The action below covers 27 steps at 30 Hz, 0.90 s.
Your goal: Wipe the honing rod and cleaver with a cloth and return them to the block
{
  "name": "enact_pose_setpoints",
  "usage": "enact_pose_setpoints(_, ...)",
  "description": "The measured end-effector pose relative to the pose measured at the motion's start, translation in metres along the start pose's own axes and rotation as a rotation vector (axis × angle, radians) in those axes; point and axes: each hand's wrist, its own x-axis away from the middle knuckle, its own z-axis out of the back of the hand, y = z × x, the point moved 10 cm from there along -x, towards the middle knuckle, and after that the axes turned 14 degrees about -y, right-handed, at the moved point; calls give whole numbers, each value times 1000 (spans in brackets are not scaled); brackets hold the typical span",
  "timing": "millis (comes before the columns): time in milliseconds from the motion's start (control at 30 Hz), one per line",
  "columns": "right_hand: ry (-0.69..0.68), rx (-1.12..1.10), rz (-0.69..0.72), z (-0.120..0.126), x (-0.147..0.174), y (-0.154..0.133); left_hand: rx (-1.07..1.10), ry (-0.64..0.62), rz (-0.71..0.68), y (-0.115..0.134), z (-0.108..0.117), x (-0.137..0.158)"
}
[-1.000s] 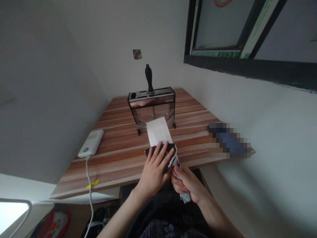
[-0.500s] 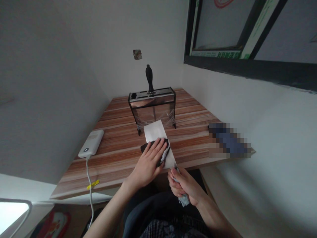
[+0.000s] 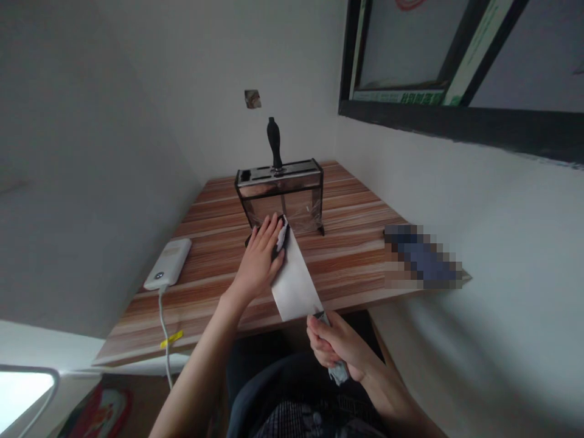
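A cleaver (image 3: 296, 283) with a broad, pale blade lies tilted over the front of the wooden table, its far end close to the knife holder. My right hand (image 3: 335, 347) is closed around its handle (image 3: 338, 372), which looks grey and wrapped, just off the table edge. My left hand (image 3: 260, 255) presses a black cloth (image 3: 281, 234) with a white patch on the far end of the blade. The fingers lie long over the cloth, with the thumb toward the blade. The cloth and hand cover the blade's far end.
A clear-sided knife holder (image 3: 279, 177) with an upright black handle (image 3: 274, 143) stands behind the blade. At the left lies a white power bank (image 3: 168, 264) with a cable (image 3: 163, 322) crossing yellow tape (image 3: 171, 339). A blurred dark-blue object (image 3: 424, 258) lies near the right wall.
My left hand and the black cloth have slid forward and left along the blade to its far end, baring the part near the handle. My right hand keeps its grip nearly in place.
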Motion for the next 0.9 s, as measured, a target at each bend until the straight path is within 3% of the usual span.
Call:
enact_pose_setpoints(200,10,-13,7,2,0,-3,-56,-14,-54,18,-11,9)
enact_pose_setpoints(700,81,-88,49,24,0,-5,-87,-240,-267,84,-62,66)
enact_pose_setpoints(900,97,-68,31,29,-1,-3,-71,-330,-364,91,-69,79)
